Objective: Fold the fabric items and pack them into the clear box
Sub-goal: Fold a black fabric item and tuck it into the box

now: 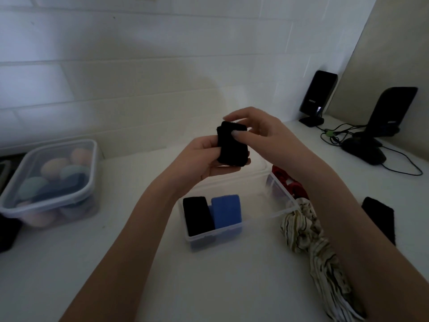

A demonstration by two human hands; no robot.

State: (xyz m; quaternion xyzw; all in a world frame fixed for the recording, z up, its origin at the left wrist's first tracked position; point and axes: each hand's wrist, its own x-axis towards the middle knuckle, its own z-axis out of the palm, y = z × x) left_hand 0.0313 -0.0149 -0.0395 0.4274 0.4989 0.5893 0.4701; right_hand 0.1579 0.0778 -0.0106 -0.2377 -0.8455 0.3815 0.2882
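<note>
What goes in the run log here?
hands: both folding black fabric | clear box: black, blue pieces packed | striped cloth waiting

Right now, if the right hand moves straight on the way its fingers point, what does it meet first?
The right hand points left, so it would first press further into the folded black fabric it already pinches, then probably the left hand behind.

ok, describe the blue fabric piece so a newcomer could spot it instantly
Find the open clear box at the table's centre, below both hands. Two folded pieces stand side by side in its near-left end. The blue fabric piece is the right one; its neighbour is black.
</note>
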